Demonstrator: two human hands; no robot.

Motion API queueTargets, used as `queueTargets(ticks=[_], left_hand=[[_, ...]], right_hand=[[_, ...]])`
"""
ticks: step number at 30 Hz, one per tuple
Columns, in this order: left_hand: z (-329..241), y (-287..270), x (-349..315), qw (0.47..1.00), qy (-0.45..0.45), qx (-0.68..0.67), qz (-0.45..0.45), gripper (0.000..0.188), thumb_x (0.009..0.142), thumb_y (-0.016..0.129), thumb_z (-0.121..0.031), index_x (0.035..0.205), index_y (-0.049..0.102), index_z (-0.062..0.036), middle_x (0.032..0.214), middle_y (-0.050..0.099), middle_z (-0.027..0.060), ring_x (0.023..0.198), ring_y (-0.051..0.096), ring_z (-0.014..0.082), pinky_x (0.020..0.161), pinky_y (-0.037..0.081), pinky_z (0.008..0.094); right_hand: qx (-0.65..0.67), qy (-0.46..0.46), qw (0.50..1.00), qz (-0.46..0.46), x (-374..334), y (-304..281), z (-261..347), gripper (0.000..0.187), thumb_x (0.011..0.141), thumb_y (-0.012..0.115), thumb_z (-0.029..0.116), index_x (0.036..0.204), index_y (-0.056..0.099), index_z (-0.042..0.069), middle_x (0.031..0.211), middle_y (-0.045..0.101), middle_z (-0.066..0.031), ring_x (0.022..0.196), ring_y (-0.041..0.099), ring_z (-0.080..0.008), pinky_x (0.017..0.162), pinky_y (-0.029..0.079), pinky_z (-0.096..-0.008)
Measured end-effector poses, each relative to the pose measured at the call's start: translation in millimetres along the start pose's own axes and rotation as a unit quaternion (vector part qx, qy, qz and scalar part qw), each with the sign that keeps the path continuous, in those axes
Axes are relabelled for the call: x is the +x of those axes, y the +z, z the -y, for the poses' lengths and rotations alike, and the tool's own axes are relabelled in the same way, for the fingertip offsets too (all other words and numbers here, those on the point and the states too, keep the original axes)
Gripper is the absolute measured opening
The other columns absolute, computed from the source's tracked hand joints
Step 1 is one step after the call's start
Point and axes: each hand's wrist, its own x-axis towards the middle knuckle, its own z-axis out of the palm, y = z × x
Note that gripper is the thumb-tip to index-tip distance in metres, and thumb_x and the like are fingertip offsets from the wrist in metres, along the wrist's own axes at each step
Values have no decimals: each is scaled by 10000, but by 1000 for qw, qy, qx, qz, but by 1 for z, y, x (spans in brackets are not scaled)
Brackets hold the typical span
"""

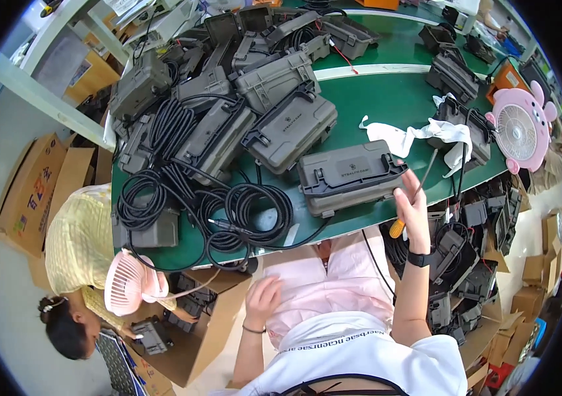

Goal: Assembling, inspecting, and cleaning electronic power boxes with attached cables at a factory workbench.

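My right hand (413, 208) is at the right end of a grey-brown plastic case (350, 177) with a black latch, its fingertips against that end. In the same hand is a screwdriver (397, 228), its yellow handle below the fingers and its metal shaft slanting up to the right. The case lies near the table's front edge. Lower down, my left hand (264, 300) hangs over my lap below the edge, its fingers loosely bent and apart, with nothing visible in it. A coil of black cable (254, 211) lies left of the case.
Several similar cases (291, 129) crowd the green table (360, 99) at left and back. A white cloth (419, 135) and pink fan (518, 132) are at right; another pink fan (129, 284) is at lower left. A person (83, 244) reaches into a cardboard box (211, 323).
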Motion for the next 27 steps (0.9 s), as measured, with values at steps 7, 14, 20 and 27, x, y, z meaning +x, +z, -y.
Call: queueTargets(ticks=[7, 14, 20, 27], left_hand=[[-74, 19, 165, 949, -121, -279, -85, 779, 835, 709, 22, 1493, 290, 27, 1545, 311, 207, 1425, 376, 310, 1142, 374, 434], [-96, 32, 178, 981, -114, -147, -62, 890, 866, 734, -55, 1564, 186, 20, 1571, 295, 227, 1389, 408, 327, 1117, 365, 393], [-94, 29, 173, 969, -165, -150, -107, 973, 776, 841, -176, 1534, 262, 15, 1511, 375, 198, 1349, 420, 326, 1140, 321, 423], [-84, 29, 169, 967, -163, -169, -102, 1042, 737, 881, -237, 1533, 261, 23, 1520, 392, 221, 1372, 414, 388, 1130, 351, 465]], right_hand=[[80, 9, 997, 16, -12, 3, -30, 657, 934, 676, 87, 1516, 382, -1, 1497, 472, -172, 645, 416, 26, 585, 379, -142], [76, -40, 993, -81, -38, 16, -8, 606, 876, 754, 106, 1421, 519, -16, 1204, 683, -150, 655, 459, 16, 608, 414, -159], [-237, -44, 970, -16, -39, 9, 50, 430, 750, 853, 231, 1090, 678, 32, 842, 733, -52, 497, 365, -18, 477, 292, -202], [-226, -135, 965, 19, -6, 2, 47, 401, 683, 881, 239, 948, 658, 38, 852, 647, 3, 565, 418, -54, 516, 336, -229]])
